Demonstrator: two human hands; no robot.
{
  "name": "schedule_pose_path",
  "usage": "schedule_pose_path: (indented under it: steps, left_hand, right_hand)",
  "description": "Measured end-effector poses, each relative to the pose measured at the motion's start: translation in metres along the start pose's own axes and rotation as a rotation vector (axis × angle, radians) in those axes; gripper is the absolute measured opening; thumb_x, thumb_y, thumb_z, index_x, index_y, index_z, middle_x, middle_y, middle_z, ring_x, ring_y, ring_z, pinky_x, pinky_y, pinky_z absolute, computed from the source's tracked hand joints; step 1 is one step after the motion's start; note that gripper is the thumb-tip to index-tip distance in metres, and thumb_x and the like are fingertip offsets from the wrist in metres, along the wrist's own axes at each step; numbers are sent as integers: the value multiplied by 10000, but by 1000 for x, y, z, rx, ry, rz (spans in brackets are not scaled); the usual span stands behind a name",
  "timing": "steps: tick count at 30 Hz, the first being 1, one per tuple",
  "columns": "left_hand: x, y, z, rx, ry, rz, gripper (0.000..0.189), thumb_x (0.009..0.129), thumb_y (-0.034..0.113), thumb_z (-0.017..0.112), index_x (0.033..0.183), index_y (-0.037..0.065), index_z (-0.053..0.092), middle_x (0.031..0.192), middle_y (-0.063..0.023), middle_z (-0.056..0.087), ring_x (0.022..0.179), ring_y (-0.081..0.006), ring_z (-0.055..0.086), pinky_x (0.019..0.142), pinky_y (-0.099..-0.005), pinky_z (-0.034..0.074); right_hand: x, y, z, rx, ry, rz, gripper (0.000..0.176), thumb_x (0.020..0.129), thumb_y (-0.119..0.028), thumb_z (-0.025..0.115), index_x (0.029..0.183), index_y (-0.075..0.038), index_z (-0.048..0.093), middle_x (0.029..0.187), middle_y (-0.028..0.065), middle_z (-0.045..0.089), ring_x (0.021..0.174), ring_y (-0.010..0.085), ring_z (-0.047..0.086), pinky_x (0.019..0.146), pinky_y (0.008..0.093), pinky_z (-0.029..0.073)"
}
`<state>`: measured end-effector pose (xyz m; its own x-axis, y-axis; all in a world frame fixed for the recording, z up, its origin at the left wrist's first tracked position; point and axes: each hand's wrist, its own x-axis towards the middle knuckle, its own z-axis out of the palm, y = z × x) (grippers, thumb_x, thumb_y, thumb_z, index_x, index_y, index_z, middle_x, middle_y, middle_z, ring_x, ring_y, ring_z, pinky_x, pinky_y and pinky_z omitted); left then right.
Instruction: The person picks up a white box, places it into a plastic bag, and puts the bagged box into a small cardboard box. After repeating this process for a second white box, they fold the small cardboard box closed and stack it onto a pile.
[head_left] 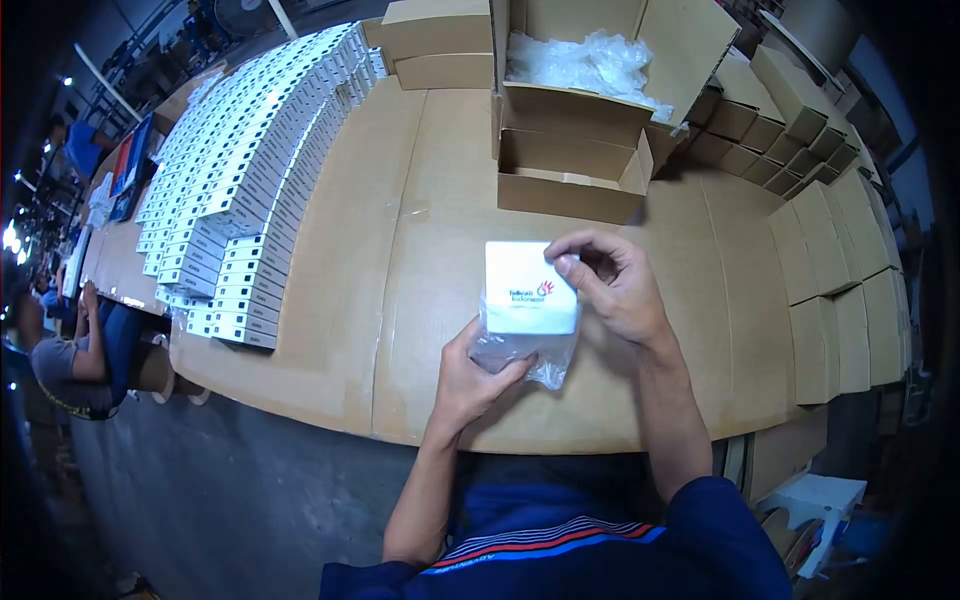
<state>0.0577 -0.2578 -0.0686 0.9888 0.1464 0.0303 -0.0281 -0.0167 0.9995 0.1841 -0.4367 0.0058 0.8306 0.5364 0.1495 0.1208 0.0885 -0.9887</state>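
Observation:
A small white box (pixel 515 268) with a red logo and dark lettering is held above the table, its lower part inside a clear plastic bag (pixel 550 372). My left hand (pixel 472 378) is wrapped round the bagged lower end, thumb across the front. At the box's upper right edge, my right hand (pixel 612 285) has its fingers curled and pressed together, thumb and index at the corner. Whether they also catch the bag's edge is too fine to make out. An open brown cardboard box (pixel 560 192) stands just beyond both hands.
Many stacked white boxes (pixel 250 180) fill the left side. A large carton (pixel 690 60) behind holds clear plastic bags (pixel 580 62). Brown cartons (pixel 835 290) line the right of the cardboard-covered table (pixel 420 300). Another person (pixel 85 350) sits at far left.

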Motion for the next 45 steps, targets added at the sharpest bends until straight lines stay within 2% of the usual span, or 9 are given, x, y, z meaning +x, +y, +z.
schedule_pose_path:
  steps: [7, 15, 24, 30, 34, 38, 42, 43, 45]
  left_hand:
    - [-4, -23, 7, -447, 57, -98, 374, 1129, 250, 467, 1347, -29, 586, 1202, -90, 683, 1045, -139, 659, 894, -300, 547]
    - [2, -24, 16, -469, 169, 11, 451, 1132, 324, 450, 1369, -45, 557, 1217, -86, 673, 1118, -149, 622, 984, -318, 498]
    - [8, -6, 16, -180, 91, 145, 568, 1149, 358, 339, 1543, -43, 424, 1353, -163, 638, 1275, -221, 582, 1102, -355, 439]
    - [8, -18, 19, -301, 100, 128, 580, 1148, 354, 338, 1555, -57, 375, 1339, -176, 626, 1300, -222, 547, 1142, -362, 378]
    - [15, -18, 27, -342, 258, 121, 580, 1150, 364, 334, 1497, -83, 462, 1424, -166, 596, 1266, -195, 564, 1122, -346, 405]
    - [12, -8, 28, -322, 123, 82, 606, 1148, 395, 323, 1498, -83, 453, 1452, -171, 561, 1258, -206, 567, 1096, -355, 432]
    - [8, -4, 26, -148, 23, 100, 637, 1098, 333, 531, 1594, 2, 306, 1295, -133, 624, 1240, -196, 564, 1063, -366, 465]
    - [9, 3, 35, -285, 123, 88, 399, 1065, 157, 603, 1421, -16, 561, 1208, -121, 656, 1123, -184, 617, 983, -330, 517]
    - [9, -4, 33, -252, 122, 16, 332, 1070, 176, 599, 1332, -27, 622, 1155, -102, 675, 1058, -163, 638, 936, -312, 535]
  right_hand:
    - [-16, 17, -5, 13, -110, 94, 244, 1022, -77, 633, 1250, 2, 671, 1144, 84, 694, 1115, 142, 620, 1026, 324, 488]
    - [-61, 71, 10, 427, 156, 168, 226, 977, -10, 695, 1194, 33, 650, 1067, 55, 709, 974, 111, 670, 900, 247, 541]
    - [-58, 76, 1, 310, 248, 16, 108, 1028, -25, 621, 1114, 22, 665, 1111, 107, 732, 1007, 130, 672, 931, 281, 535]
    - [-60, 62, 2, 350, 219, 21, 117, 1040, -78, 622, 1123, 4, 632, 1235, 174, 718, 1074, 147, 651, 1009, 292, 488]
    - [-61, 47, 18, 471, 192, -43, 292, 1003, -81, 682, 1266, 18, 601, 1209, 119, 690, 1100, 139, 635, 1045, 322, 467]
    - [-66, 69, 19, 237, 155, 47, 385, 941, 3, 732, 1302, 6, 595, 1193, 91, 673, 1093, 134, 627, 993, 296, 510]
    - [-65, 71, 15, 213, 161, -66, 290, 950, 39, 700, 1232, 18, 634, 1178, 81, 682, 1100, 135, 629, 970, 278, 527]
    - [-64, 70, 13, 234, 137, -66, 256, 950, 31, 704, 1202, 25, 663, 1182, 83, 692, 1105, 135, 631, 975, 278, 525]
    - [-64, 70, 10, 166, 93, -29, 239, 955, 18, 703, 1192, 33, 676, 1208, 92, 698, 1110, 135, 635, 979, 278, 524]
